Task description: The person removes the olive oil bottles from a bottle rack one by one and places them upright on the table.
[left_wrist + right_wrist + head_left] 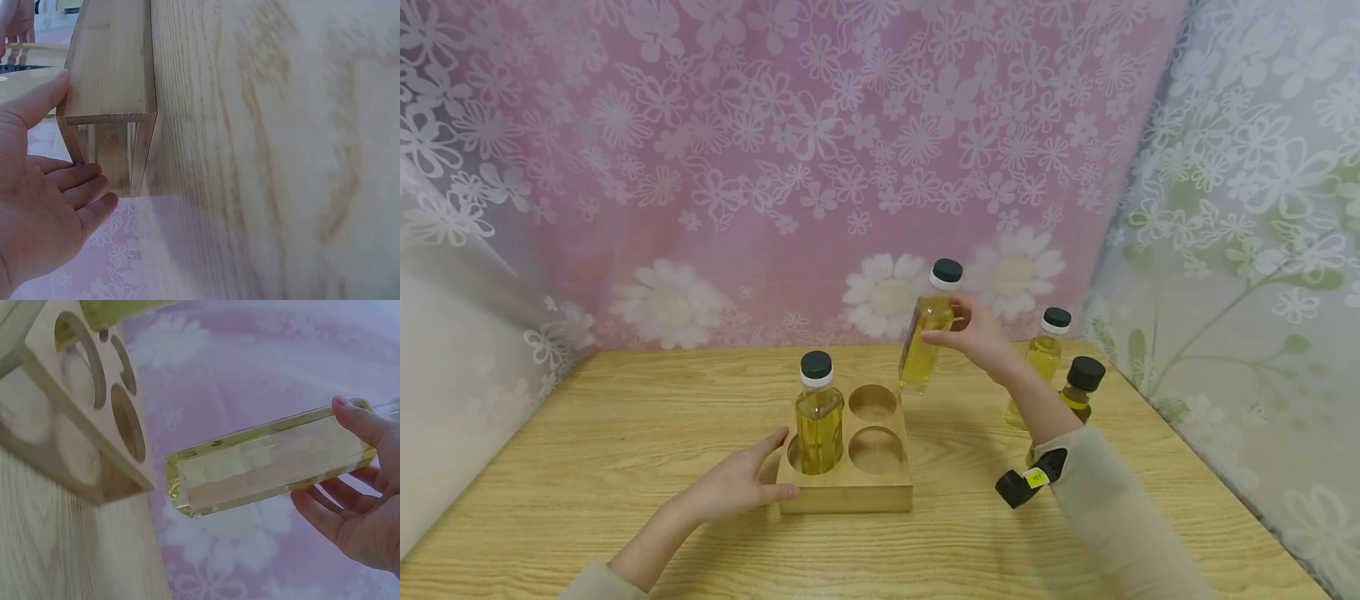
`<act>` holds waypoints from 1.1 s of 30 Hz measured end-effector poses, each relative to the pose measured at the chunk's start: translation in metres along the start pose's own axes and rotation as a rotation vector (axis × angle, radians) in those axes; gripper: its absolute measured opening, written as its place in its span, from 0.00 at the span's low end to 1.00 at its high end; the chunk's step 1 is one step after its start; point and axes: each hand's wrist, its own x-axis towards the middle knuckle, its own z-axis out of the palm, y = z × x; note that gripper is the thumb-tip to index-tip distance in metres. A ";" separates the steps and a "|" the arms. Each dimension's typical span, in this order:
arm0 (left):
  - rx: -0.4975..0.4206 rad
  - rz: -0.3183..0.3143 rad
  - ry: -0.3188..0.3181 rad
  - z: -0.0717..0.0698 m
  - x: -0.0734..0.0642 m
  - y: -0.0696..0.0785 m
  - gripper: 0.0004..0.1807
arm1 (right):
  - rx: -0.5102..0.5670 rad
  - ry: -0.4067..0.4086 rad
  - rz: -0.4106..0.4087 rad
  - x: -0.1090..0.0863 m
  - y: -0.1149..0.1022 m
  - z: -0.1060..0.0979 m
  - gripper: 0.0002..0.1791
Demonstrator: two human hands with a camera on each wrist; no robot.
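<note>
My left hand holds the left end of a wooden bottle holder, thumb on its front face and fingers along its side. Several round holes are cut in the holder's top. An oil bottle with a dark green cap stands in the front-left hole; the two right-hand holes hold nothing. My right hand grips a second oil bottle near its shoulder, thumb in front. That bottle is tilted, cap to the right, in the air by the holder's back-right corner. The right wrist view shows its square base apart from the holder.
To the right, partly hidden by my right forearm, stand a third oil bottle with a dark green cap and a darker bottle with a black cap. A black camera is strapped to my right wrist. Flowered curtains surround the wooden table.
</note>
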 end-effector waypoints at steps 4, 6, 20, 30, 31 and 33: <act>0.000 -0.007 -0.001 0.000 0.000 -0.001 0.52 | -0.046 -0.009 0.027 -0.004 0.013 -0.010 0.39; -0.005 -0.004 0.004 0.000 0.000 -0.001 0.52 | -0.064 -0.016 0.034 -0.006 0.019 -0.013 0.40; 0.003 -0.012 0.007 0.001 0.000 0.000 0.51 | -0.069 -0.023 0.044 -0.014 0.061 -0.004 0.37; 0.003 -0.011 -0.003 0.001 0.001 -0.001 0.52 | -0.069 -0.028 0.058 -0.012 0.078 0.004 0.36; 0.003 -0.012 -0.003 0.001 0.001 -0.001 0.52 | -0.066 -0.030 0.055 -0.012 0.079 0.004 0.36; 0.005 -0.012 -0.003 0.001 0.001 -0.001 0.52 | -0.061 -0.035 0.050 -0.012 0.079 0.005 0.36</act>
